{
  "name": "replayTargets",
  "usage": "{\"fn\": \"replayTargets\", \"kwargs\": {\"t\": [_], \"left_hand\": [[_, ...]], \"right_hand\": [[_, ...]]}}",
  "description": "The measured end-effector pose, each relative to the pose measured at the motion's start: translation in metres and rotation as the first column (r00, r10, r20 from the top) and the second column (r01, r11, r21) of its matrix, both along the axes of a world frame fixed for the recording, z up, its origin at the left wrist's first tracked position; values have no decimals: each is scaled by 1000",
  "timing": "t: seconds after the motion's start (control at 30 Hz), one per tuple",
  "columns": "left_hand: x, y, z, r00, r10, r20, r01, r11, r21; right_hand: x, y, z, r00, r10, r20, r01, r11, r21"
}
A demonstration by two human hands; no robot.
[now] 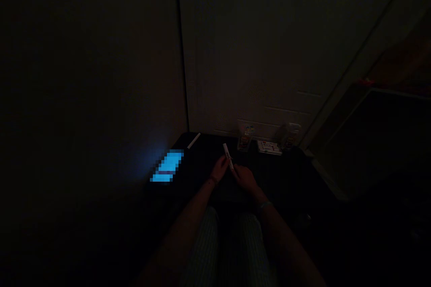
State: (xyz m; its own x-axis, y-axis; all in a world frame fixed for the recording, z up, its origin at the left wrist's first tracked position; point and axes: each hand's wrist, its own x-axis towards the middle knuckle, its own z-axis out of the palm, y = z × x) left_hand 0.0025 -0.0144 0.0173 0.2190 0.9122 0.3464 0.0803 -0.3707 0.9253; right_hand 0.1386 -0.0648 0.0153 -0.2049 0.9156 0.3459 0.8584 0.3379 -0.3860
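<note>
In the dim light, a slim white pen-like stick with dark print stands tilted above the dark table, its exact kind unclear. My left hand closes on it from the left with pinched fingers. From the right, the fingers of my right hand are closed around its lower end. Both hands meet near the middle of the table. A similar white stick lies by the table's back left edge.
A bright, pixelated blue screen is at the left of the dark table. Along the back are a clear printed pack, a flat white printed pack and another clear pack. Walls rise behind and left.
</note>
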Motion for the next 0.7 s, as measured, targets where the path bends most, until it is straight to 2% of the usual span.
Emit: {"fn": "replayTargets", "kwargs": {"t": [0.1, 0.23, 0.33, 0.53, 0.7], "left_hand": [[1, -4, 5, 997, -74, -30, 74, 997, -9], [3, -7, 7, 994, -84, -64, 86, 996, 28], [3, -6, 6, 993, -106, -43, 107, 994, 28], [1, -4, 6, 986, -165, 15, 165, 984, -61], [3, -3, 4, 993, -114, 8, 114, 993, -43]], "right_hand": [[0, -1, 5, 999, 48, -16, -48, 999, 2], [0, -1, 9, 994, 99, -56, -100, 995, -8], [0, -1, 9, 994, 83, -75, -83, 996, -10], [2, 0, 6, 990, 32, -141, -32, 999, 1], [4, 11, 2, 966, 55, -251, -83, 991, -104]]}}
